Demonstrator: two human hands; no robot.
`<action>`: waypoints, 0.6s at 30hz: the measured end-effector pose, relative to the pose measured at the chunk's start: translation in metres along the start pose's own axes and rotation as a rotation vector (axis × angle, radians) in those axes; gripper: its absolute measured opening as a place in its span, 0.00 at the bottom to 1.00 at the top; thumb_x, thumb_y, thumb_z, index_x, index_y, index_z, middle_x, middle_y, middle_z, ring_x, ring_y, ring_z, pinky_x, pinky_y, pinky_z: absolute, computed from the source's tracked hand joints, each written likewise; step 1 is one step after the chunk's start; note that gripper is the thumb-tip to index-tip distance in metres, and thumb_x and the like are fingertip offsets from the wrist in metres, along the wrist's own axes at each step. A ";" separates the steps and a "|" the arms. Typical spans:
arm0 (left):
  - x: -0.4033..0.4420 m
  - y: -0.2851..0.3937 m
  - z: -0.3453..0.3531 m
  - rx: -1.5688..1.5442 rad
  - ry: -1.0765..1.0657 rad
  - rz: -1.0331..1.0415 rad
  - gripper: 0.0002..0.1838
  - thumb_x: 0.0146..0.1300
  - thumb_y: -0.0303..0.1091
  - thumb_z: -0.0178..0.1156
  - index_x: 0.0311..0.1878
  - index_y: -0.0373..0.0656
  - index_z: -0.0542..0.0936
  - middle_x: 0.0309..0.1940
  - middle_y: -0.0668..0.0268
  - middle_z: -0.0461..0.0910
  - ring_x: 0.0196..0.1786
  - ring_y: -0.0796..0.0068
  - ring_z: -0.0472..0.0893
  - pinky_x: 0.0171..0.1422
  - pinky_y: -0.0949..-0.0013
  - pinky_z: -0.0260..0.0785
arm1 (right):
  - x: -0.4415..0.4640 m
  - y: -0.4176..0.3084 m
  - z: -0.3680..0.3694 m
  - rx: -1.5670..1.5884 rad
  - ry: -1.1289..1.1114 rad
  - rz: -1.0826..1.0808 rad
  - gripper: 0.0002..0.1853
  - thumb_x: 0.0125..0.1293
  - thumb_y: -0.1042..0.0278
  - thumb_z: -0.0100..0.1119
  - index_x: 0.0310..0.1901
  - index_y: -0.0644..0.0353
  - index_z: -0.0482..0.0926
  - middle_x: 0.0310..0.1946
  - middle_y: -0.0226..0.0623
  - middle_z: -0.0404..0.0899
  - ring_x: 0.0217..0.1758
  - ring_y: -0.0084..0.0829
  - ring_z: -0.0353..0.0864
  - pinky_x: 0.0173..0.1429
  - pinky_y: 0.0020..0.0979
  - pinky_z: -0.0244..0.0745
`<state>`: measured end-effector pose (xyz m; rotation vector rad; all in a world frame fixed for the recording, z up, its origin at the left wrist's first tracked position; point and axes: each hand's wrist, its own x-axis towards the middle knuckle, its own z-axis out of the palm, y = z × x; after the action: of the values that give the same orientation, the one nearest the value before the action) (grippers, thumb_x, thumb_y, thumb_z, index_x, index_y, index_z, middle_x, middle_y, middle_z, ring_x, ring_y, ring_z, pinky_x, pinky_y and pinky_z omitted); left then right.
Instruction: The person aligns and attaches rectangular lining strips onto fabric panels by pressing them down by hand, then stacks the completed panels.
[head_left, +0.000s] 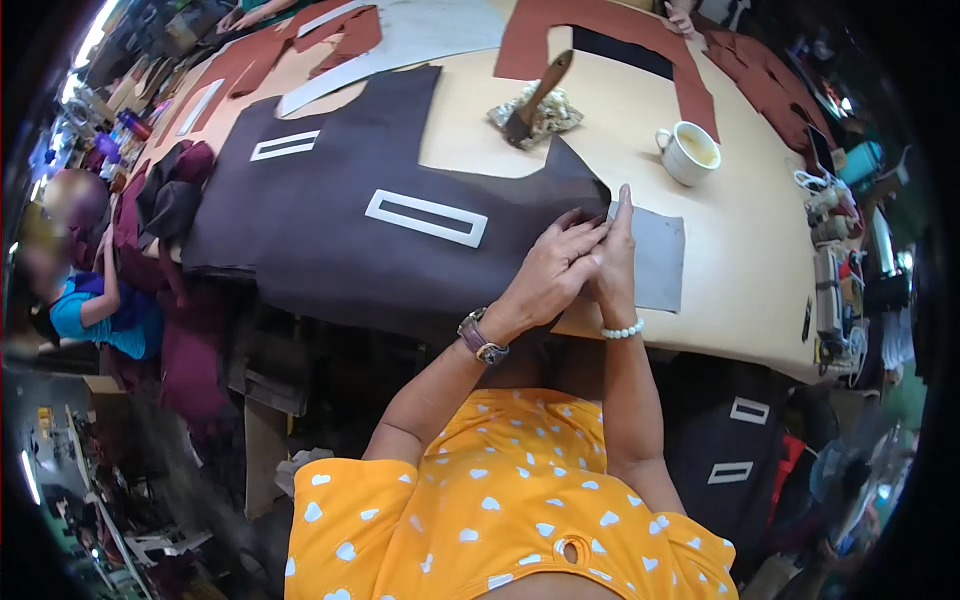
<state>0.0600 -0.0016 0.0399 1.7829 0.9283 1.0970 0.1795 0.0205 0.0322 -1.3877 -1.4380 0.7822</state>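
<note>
A large dark brown panel, leather-like [330, 235], lies over the near side of the table, with white rectangular frames [425, 218] on it. At its right edge my left hand [555, 268], with a watch at the wrist, has its fingers stretched across toward my right palm. The two hands touch. My right hand [618, 255], wearing a pale bead bracelet, stands on edge with its fingers straight, beside the panel's raised dark corner. What lies between the palms is hidden. A grey rectangular sheet [655, 262] lies just right of my right hand.
Beyond the panel, a brush [540, 98] rests on a crumpled, crusted lump [555, 115]. A white cup [688, 153] with pale contents stands right of it. Reddish-brown pieces [520, 40] lie at the table's far side. A person in blue [110, 315] is at the left.
</note>
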 end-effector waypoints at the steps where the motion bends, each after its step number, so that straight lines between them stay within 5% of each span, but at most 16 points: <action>1: -0.001 0.005 0.007 -0.018 -0.002 0.002 0.26 0.61 0.36 0.50 0.63 0.35 0.67 0.62 0.53 0.68 0.70 0.51 0.57 0.72 0.57 0.47 | 0.000 -0.003 -0.008 -0.032 0.006 0.046 0.42 0.54 0.79 0.56 0.68 0.71 0.44 0.32 0.50 0.78 0.36 0.34 0.79 0.39 0.31 0.74; 4: -0.004 0.013 0.017 0.097 -0.015 0.062 0.34 0.61 0.38 0.55 0.68 0.38 0.58 0.68 0.54 0.60 0.71 0.51 0.54 0.73 0.58 0.45 | 0.008 0.023 -0.034 -0.090 0.145 0.018 0.40 0.55 0.80 0.56 0.68 0.71 0.48 0.38 0.53 0.78 0.43 0.41 0.80 0.46 0.34 0.74; 5: -0.008 0.015 0.016 0.178 0.021 0.099 0.35 0.60 0.38 0.56 0.69 0.39 0.58 0.68 0.54 0.59 0.71 0.51 0.54 0.73 0.59 0.45 | 0.014 0.050 -0.046 -0.321 0.259 -0.301 0.38 0.55 0.81 0.56 0.67 0.69 0.51 0.43 0.57 0.78 0.48 0.44 0.79 0.52 0.35 0.71; 10: -0.020 -0.001 -0.018 0.569 0.158 0.004 0.35 0.58 0.37 0.60 0.67 0.37 0.60 0.65 0.52 0.62 0.71 0.50 0.55 0.73 0.58 0.48 | 0.009 0.058 -0.124 -0.001 0.107 0.061 0.37 0.57 0.82 0.57 0.67 0.68 0.51 0.49 0.52 0.75 0.51 0.37 0.76 0.56 0.32 0.70; 18: -0.035 -0.019 -0.019 0.829 0.035 -0.169 0.30 0.63 0.44 0.55 0.67 0.44 0.62 0.67 0.52 0.60 0.71 0.48 0.53 0.71 0.45 0.44 | 0.022 0.090 -0.184 -0.117 0.166 -0.020 0.37 0.56 0.78 0.59 0.66 0.74 0.53 0.63 0.58 0.62 0.64 0.40 0.65 0.67 0.33 0.59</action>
<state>0.0269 -0.0203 0.0170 2.2628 1.6860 0.6648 0.3845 0.0252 0.0164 -1.4890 -1.3835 0.5635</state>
